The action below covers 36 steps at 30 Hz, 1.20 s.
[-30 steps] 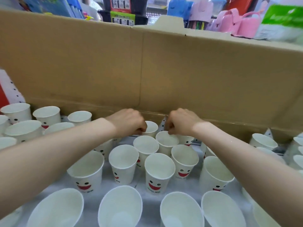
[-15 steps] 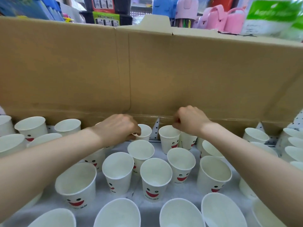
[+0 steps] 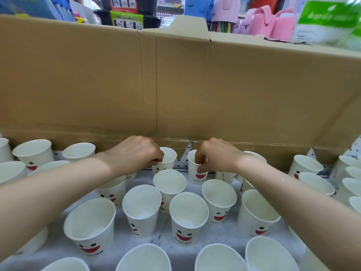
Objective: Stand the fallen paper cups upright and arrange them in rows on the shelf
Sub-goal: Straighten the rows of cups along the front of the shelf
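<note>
**Squaring Up the Back Row**

Nearest the lens, on the pale white shelf surface [image 3: 230, 237]: upright white paper cups printed with red smiling faces [image 3: 187, 218], mouths up, in loose and not yet even rows. No fallen one to be seen among them.

Further in, reaching over those cups with both forearms to the back row. Left hand [image 3: 134, 155] with fingers curled down onto the near rim of a small white smile-printed cup [image 3: 169, 156], pinching it. Thumb hidden, so no telling exactly how that pinch closes.

Right hand [image 3: 216, 156] pinching the near rim of a second white cup with a red mouth [image 3: 195, 173], one fingertip dipped inside, another pressed outside, remaining fingers folded. Likely held by the rim because of the crowding: no room to wrap a palm around either wall without knocking a neighbour.

Both held cups at the back centre, near each other with a gap between. Impossible to tell whether set down or just lifted.

Behind them, a strip of white pegboard with black dots [image 3: 184, 153], then a tall brown cardboard panel [image 3: 175, 85] serving as a backstop. Beyond it, blurred pink bags [image 3: 273, 24].
</note>
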Motion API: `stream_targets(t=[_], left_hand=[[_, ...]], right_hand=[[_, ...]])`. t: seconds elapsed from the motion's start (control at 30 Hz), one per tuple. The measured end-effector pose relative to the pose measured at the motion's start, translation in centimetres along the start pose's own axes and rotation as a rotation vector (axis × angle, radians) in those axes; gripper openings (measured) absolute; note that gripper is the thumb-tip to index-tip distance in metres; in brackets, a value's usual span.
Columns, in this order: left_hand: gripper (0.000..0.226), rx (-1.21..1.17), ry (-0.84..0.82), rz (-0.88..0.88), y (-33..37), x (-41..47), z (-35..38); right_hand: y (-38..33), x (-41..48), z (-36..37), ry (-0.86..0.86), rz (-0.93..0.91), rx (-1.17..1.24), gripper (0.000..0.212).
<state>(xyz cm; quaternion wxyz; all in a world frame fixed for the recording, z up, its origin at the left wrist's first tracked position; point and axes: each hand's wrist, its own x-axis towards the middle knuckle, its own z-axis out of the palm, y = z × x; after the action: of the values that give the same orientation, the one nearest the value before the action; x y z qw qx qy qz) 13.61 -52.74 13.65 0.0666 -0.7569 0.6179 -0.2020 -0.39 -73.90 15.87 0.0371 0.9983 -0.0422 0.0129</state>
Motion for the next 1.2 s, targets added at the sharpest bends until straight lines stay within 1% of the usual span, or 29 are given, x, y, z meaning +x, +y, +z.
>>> stream_targets(t=[0.23,0.37,0.53,0.63,0.73,0.77,0.83,0.9,0.97,1.0,1.07,1.13,1.2], left_hand=[[0.011,-0.018,0.038,0.003,0.1,0.2,0.1],[0.015,-0.017,0.064,0.035,0.6,0.3,0.1],[0.013,-0.001,0.024,0.0,0.8,0.3,-0.4],[0.005,-0.034,-0.018,-0.019,0.8,0.1,-0.6],[0.029,-0.077,-0.018,-0.053,1.1,-0.2,-1.4],[0.031,-0.086,-0.005,-0.06,1.1,-0.3,-1.8],[0.028,-0.107,0.014,-0.082,1.3,-0.5,-3.1],[0.021,-0.157,0.046,-0.084,1.6,-1.4,-4.5],[0.013,-0.203,0.045,-0.074,2.1,-2.8,-5.7],[0.01,-0.23,0.034,-0.067,2.5,-3.6,-6.3],[0.008,-0.28,0.014,-0.061,3.6,-5.0,-7.1],[0.012,-0.283,-0.018,-0.061,4.6,-6.1,-7.6],[0.016,-0.261,-0.064,-0.064,5.5,-6.8,-7.7]], right_hand=[[0.3,0.1,0.0,-0.013,-0.02,-0.072,0.007],[0.0,0.0,0.1,-0.021,-0.039,-0.091,0.01],[0.1,0.1,-0.1,-0.041,-0.029,-0.103,0.01],[0.1,0.0,-0.3,-0.056,-0.032,-0.084,0.011],[-0.1,-0.5,-1.1,-0.055,-0.039,-0.051,0.026],[-0.3,-0.8,-1.5,-0.039,-0.041,-0.041,0.028],[-0.8,-1.5,-2.6,0.006,-0.056,0.013,0.023],[-1.6,-2.7,-3.5,0.039,-0.099,0.112,0.012],[-2.9,-4.2,-4.1,0.025,-0.134,0.202,0.003],[-3.5,-5.0,-4.2,0.003,-0.137,0.237,0.002],[-4.8,-6.0,-3.8,-0.03,-0.131,0.249,0.009],[-5.9,-6.5,-3.0,-0.024,-0.115,0.193,0.016],[-6.6,-7.0,-2.4,-0.008,-0.083,0.114,0.017]])
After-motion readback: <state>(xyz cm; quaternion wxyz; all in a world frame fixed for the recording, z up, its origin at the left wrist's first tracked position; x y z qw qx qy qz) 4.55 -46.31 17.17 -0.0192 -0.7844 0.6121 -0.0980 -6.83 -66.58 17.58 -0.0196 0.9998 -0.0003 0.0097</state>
